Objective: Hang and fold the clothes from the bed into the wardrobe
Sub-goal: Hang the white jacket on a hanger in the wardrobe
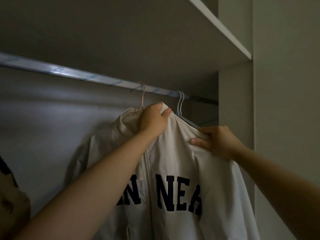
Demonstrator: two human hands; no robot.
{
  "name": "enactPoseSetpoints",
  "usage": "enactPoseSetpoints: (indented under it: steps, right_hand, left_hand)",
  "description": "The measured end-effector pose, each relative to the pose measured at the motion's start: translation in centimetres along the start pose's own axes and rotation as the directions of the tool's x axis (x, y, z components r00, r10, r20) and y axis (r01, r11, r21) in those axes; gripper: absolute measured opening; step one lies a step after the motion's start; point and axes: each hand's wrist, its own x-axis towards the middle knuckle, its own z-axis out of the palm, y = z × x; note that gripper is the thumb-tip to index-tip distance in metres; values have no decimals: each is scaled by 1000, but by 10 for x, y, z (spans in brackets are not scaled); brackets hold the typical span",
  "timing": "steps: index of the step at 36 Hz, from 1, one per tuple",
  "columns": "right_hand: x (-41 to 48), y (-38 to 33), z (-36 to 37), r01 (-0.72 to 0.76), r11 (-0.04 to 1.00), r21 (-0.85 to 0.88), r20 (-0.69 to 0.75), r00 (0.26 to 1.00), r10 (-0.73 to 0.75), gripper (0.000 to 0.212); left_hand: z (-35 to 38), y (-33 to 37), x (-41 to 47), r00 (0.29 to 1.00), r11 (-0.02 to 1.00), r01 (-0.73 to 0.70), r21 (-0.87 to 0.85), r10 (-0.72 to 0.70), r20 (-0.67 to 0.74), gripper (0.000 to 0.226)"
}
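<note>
A cream zip jacket (180, 163) with dark block letters hangs inside the wardrobe on a pink hanger (143, 94), whose hook sits over the metal rail (72, 73). My left hand (154, 120) grips the jacket's collar at the top. My right hand (216, 141) pinches the fabric at the jacket's right shoulder. The hanger's body is hidden inside the jacket.
Two pale blue empty hangers (181, 104) hang on the rail just right of the jacket. A white shelf (225, 33) runs above the rail, and the wardrobe's side panel (235, 101) stands at the right. A dark garment (8, 184) shows at the left edge.
</note>
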Motion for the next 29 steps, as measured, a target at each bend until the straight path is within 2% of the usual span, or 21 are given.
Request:
enactPoseSetpoints:
  steps: [2, 4, 8, 10, 12, 17, 21, 23, 24, 26, 29]
  right_hand:
    - [1, 1, -8, -35, 995, 89, 50, 998, 31, 48]
    - [1, 0, -16, -59, 987, 151, 98, 994, 44, 36]
    - [4, 0, -25, -76, 981, 177, 159, 986, 48, 38]
    - [3, 3, -22, -39, 996, 80, 147, 989, 27, 52]
    - [-1, 4, -16, -14, 999, -52, 71, 997, 18, 61]
    - [-23, 7, -2, 17, 988, -151, -54, 998, -25, 22]
    - [-29, 6, 2, 42, 962, -270, -76, 995, -65, 14]
    - [-24, 7, -1, 19, 954, -300, -106, 993, -53, 20]
    - [-21, 7, -4, -5, 960, -280, -121, 992, -30, 21]
    - [-13, 5, -12, -84, 988, -131, -100, 992, 71, 16]
    - [-5, 3, -21, -238, 963, 129, 27, 971, 237, 14]
  left_hand:
    - [0, -1, 3, 999, 999, -45, 28, 45, 10, 34]
    - [0, -2, 4, 998, 995, -69, 70, 68, 17, 35]
    - [-1, -4, 10, 996, 976, -83, 200, 79, 30, 37]
    - [2, -4, 15, 997, 986, -46, 157, 34, 75, 36]
    - [5, -5, 18, 994, 995, 14, 100, -25, 105, 43]
    - [7, -7, 15, 994, 998, 50, 46, -54, 90, 52]
    - [11, -14, 13, 993, 998, 54, -24, -51, 104, 47]
    - [11, -19, 13, 993, 996, 56, -66, -48, 111, 44]
    - [10, -21, 13, 992, 993, 54, -100, -42, 122, 43]
    - [7, -27, 14, 988, 984, 42, -172, -15, 155, 39]
    - [2, -30, 14, 980, 967, 28, -255, 24, 197, 30]
